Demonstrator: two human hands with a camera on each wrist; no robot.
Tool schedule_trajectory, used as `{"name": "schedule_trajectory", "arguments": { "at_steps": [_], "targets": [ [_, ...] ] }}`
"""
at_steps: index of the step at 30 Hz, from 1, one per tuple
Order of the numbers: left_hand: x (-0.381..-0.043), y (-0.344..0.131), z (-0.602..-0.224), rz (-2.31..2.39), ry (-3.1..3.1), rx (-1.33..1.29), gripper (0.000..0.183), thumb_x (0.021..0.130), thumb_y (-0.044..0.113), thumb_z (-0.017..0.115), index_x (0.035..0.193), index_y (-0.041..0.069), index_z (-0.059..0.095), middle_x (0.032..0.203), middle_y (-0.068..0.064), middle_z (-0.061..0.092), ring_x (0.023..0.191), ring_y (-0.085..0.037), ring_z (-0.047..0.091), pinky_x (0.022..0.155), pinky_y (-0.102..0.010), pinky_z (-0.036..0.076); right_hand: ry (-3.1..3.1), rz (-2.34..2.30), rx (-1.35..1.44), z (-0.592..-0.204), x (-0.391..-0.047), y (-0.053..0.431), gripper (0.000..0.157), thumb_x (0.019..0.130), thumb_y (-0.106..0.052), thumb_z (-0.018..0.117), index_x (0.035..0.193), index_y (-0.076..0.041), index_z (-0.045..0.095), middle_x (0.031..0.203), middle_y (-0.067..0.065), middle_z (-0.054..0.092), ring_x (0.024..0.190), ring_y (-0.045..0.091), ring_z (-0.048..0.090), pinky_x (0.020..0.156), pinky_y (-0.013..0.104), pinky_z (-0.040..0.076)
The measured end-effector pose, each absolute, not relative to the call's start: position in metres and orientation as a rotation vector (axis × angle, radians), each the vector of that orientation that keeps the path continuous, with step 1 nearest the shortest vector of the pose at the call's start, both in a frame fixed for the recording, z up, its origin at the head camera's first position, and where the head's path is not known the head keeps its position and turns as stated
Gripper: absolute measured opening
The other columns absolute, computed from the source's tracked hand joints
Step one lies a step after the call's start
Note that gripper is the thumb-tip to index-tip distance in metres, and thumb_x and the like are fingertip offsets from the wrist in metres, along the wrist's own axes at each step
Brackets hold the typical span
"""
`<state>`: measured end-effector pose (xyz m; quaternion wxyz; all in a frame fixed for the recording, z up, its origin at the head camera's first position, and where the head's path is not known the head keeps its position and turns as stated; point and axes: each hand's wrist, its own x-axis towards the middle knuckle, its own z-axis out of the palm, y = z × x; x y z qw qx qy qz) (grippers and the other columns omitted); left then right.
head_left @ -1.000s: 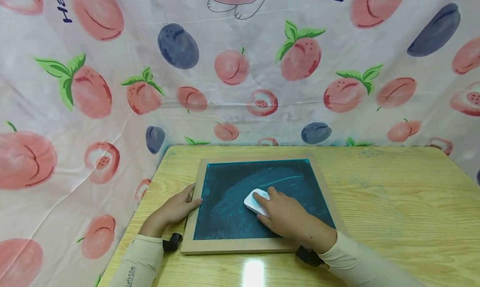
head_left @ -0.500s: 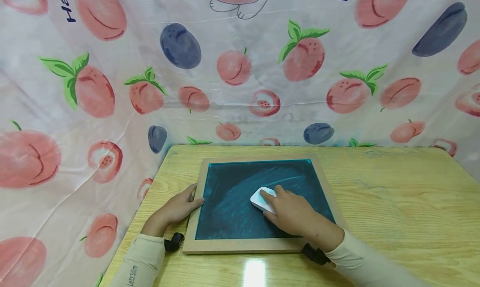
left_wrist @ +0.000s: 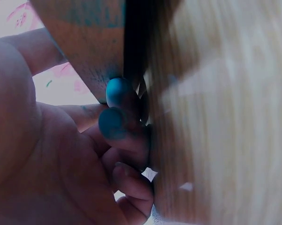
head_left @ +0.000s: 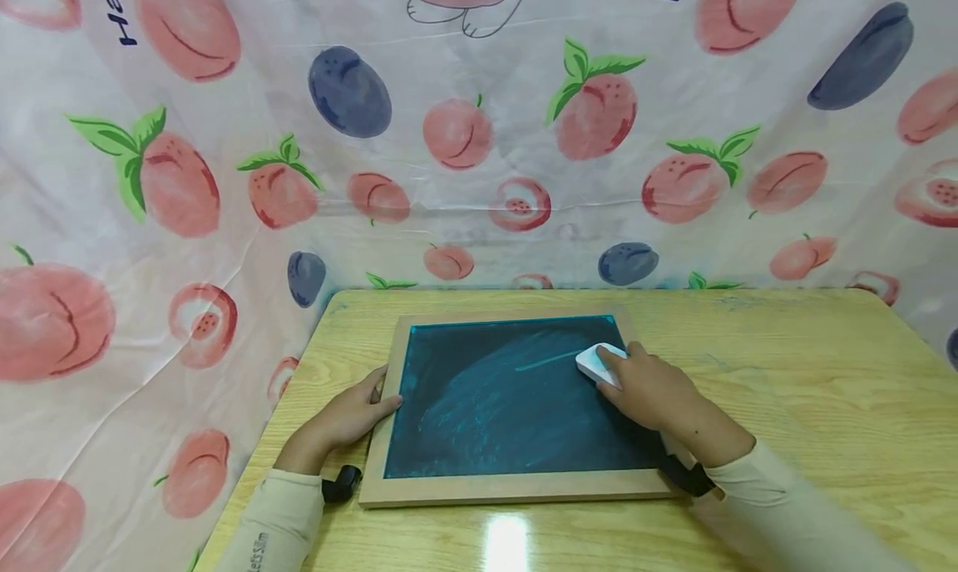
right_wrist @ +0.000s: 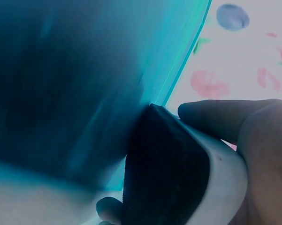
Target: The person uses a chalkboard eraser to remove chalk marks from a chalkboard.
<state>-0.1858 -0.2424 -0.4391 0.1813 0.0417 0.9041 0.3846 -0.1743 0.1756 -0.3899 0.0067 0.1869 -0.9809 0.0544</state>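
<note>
A wood-framed chalkboard [head_left: 479, 406] lies on the table, smeared with blue-green chalk dust, and a chalk line [head_left: 542, 361] shows in its upper right part. My left hand [head_left: 346, 414] grips the board's left frame, thumb on top; in the left wrist view its chalk-stained fingertips [left_wrist: 118, 91] curl at the frame's edge. My right hand [head_left: 659, 393] holds a white chalkboard eraser [head_left: 595, 364] at the right end of that line. The right wrist view shows the eraser's dark felt face [right_wrist: 164, 164] tilted into sight, its front edge near the board's surface.
The yellow wood-grain table [head_left: 808, 406] extends to the right of the board, with faint blue marks near its back edge. A fruit-printed cloth [head_left: 464, 214] hangs behind and along the left side. Each wrist carries a black camera [head_left: 342, 484].
My right hand has moved the eraser rightward and up, from the board's middle to its upper right. The left hand keeps its grip on the frame.
</note>
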Motion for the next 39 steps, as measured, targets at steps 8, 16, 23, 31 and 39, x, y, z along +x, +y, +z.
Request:
{"name": "schedule_trajectory", "arguments": {
  "at_steps": [8, 16, 23, 31, 39],
  "targets": [
    [-0.185, -0.243, -0.439, 1.056, 2.579, 0.121, 0.073, 0.091, 0.049, 0.050, 0.149, 0.023, 0.015, 0.139, -0.010, 0.044, 0.107, -0.017, 0.055, 0.090, -0.039, 0.044, -3.036, 0.152, 0.584, -0.394, -0.175, 0.176, 0.051, 0.090, -0.031, 0.058, 0.134, -0.007, 0.048, 0.115, 0.034, 0.051, 0.080, 0.037, 0.062, 0.061, 0.044, 0.050],
    [-0.186, -0.243, -0.439, 1.074, 2.562, 0.129, 0.070, 0.091, 0.048, 0.050, 0.148, 0.024, 0.016, 0.136, -0.008, 0.046, 0.102, -0.015, 0.058, 0.087, -0.037, 0.045, -3.011, 0.144, 0.726, -0.393, -0.167, 0.135, 0.052, 0.089, -0.035, 0.058, 0.135, -0.012, 0.049, 0.112, 0.027, 0.054, 0.085, 0.032, 0.062, 0.068, 0.044, 0.052],
    [-0.186, -0.244, -0.439, 1.031, 2.594, 0.142, 0.074, 0.091, 0.051, 0.048, 0.149, 0.021, 0.013, 0.145, -0.011, 0.036, 0.121, -0.023, 0.048, 0.097, -0.045, 0.039, -3.068, 0.160, 0.873, -0.390, -0.158, 0.086, 0.054, 0.091, -0.039, 0.055, 0.138, -0.017, 0.044, 0.119, 0.022, 0.052, 0.093, 0.031, 0.060, 0.073, 0.046, 0.051],
    [-0.186, -0.244, -0.439, 1.032, 2.603, 0.164, 0.075, 0.091, 0.051, 0.048, 0.149, 0.020, 0.013, 0.148, -0.009, 0.030, 0.128, -0.025, 0.040, 0.102, -0.047, 0.034, -3.014, 0.139, 0.950, -0.391, -0.156, 0.074, 0.051, 0.091, -0.039, 0.054, 0.137, -0.016, 0.045, 0.106, 0.017, 0.053, 0.080, 0.022, 0.058, 0.066, 0.038, 0.050],
    [-0.186, -0.243, -0.440, 1.024, 2.602, 0.122, 0.074, 0.090, 0.052, 0.049, 0.149, 0.023, 0.014, 0.138, -0.013, 0.045, 0.110, -0.020, 0.056, 0.092, -0.041, 0.044, -3.077, 0.177, 0.852, -0.390, -0.160, 0.078, 0.055, 0.090, -0.041, 0.056, 0.139, -0.018, 0.044, 0.116, 0.019, 0.053, 0.090, 0.027, 0.060, 0.071, 0.044, 0.052]
  ]
}}
